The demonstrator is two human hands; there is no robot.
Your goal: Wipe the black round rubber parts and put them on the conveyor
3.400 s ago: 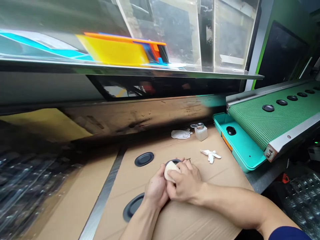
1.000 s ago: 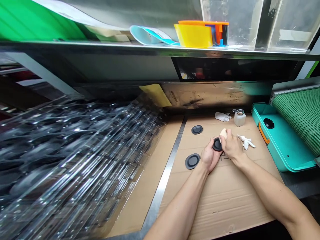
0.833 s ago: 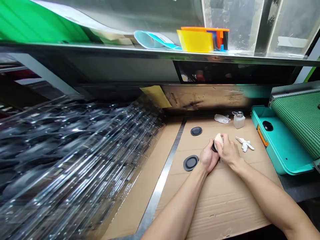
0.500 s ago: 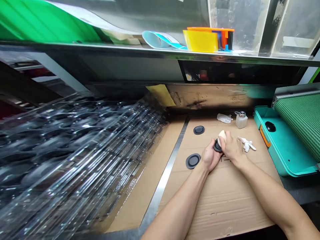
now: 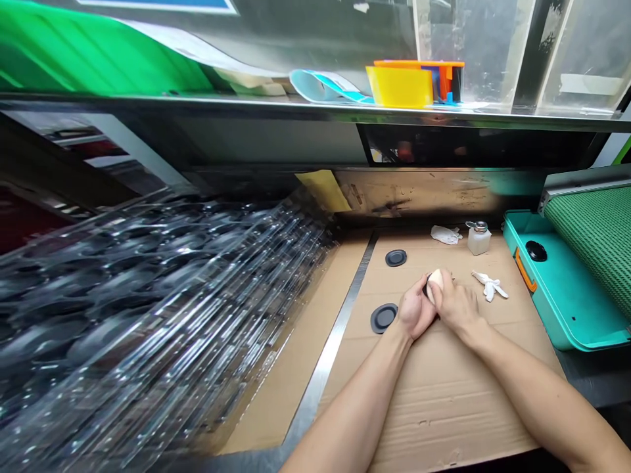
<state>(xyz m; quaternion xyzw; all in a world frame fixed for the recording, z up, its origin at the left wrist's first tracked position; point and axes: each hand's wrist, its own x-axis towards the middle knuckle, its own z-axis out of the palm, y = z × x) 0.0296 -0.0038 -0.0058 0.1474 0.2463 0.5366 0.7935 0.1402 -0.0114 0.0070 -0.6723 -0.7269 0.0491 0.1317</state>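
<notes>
Over the cardboard sheet (image 5: 444,407) my two hands meet. My left hand (image 5: 415,311) is closed around a black oval disc (image 5: 425,288), which is mostly hidden now. A cream-coloured pad (image 5: 436,281), perhaps a sponge, is pinched in my right hand (image 5: 459,306) and rests against the disc. Two similar black oval discs lie flat on the cardboard: a lower disc (image 5: 384,318) beside my left wrist, and an upper disc (image 5: 396,258) farther back.
Stacked clear plastic trays (image 5: 197,309) with black parts fill the left side. A white dispenser bottle (image 5: 478,240), crumpled white scrap (image 5: 446,234) and white glove-like scrap (image 5: 490,286) lie behind and right of my hands. A teal bin (image 5: 566,289) and green conveyor belt (image 5: 596,217) stand right.
The cream pad has shifted over the disc in my left hand and now covers most of it. The whole view has moved slightly.
</notes>
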